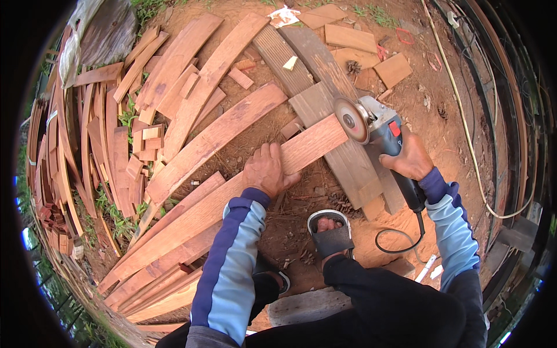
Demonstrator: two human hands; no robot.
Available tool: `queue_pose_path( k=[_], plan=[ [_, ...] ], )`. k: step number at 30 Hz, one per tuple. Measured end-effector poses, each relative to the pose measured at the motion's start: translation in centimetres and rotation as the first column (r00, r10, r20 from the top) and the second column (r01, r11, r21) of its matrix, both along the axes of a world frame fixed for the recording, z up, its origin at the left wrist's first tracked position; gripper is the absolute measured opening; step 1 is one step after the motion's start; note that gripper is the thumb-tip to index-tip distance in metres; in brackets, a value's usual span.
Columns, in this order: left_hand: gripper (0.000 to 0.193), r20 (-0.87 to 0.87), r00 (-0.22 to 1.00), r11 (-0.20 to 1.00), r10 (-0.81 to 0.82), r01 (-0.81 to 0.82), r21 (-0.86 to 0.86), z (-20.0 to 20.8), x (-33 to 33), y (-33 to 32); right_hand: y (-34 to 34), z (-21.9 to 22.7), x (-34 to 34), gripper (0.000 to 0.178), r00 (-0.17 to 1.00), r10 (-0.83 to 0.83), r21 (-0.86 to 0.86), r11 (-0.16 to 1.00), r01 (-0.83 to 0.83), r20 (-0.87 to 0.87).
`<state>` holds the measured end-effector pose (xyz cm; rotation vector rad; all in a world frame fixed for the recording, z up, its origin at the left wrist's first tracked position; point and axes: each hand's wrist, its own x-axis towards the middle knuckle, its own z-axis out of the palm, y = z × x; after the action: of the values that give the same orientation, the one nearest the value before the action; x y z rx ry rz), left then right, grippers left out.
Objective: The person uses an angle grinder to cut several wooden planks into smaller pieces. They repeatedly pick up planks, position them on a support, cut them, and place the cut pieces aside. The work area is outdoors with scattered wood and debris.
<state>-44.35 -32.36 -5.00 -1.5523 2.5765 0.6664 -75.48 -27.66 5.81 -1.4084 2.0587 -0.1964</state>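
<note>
My left hand [268, 171] presses down on a long reddish wooden plank [197, 217] that runs from the lower left up to the middle. Its far end rests across two grey weathered boards [316, 75]. My right hand [409, 158] grips a grey and black angle grinder [386, 132]. The grinder's round sanding disc [351, 120] touches the plank's far end. A black cord [400, 239] loops from the tool's handle down to the ground.
Many cut reddish planks [174, 75] lie in heaps to the left and behind. My sandalled foot [329, 232] stands on bare red soil below the boards. Small offcuts [393, 69] lie at the upper right, and a pale cable [464, 124] curves along the right.
</note>
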Motion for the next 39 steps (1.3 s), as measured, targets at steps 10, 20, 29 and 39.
queue_pose_path(
  k=[10,20,29,39],
  plan=[
    [0.067,0.005,1.000,0.999,0.006,-0.006,-0.033,-0.1,-0.1,0.2,-0.6,-0.2,-0.1,0.057,1.000,0.007,-0.002,1.000,-0.007,-0.010],
    [0.067,0.011,1.000,0.999,0.014,-0.013,-0.043,-0.1,-0.1,0.2,-0.8,-0.4,0.0,0.057,0.998,0.023,-0.041,0.999,-0.020,0.064],
    [0.068,0.017,0.999,1.000,0.027,-0.027,-0.011,0.1,-0.2,0.1,1.1,-0.5,-0.5,0.059,0.998,-0.009,-0.020,1.000,0.010,0.064],
    [0.069,0.044,0.998,0.999,0.033,-0.033,0.008,0.3,-0.5,0.1,2.7,0.0,-0.8,0.057,0.999,-0.025,-0.008,1.000,0.026,0.040]
  ],
)
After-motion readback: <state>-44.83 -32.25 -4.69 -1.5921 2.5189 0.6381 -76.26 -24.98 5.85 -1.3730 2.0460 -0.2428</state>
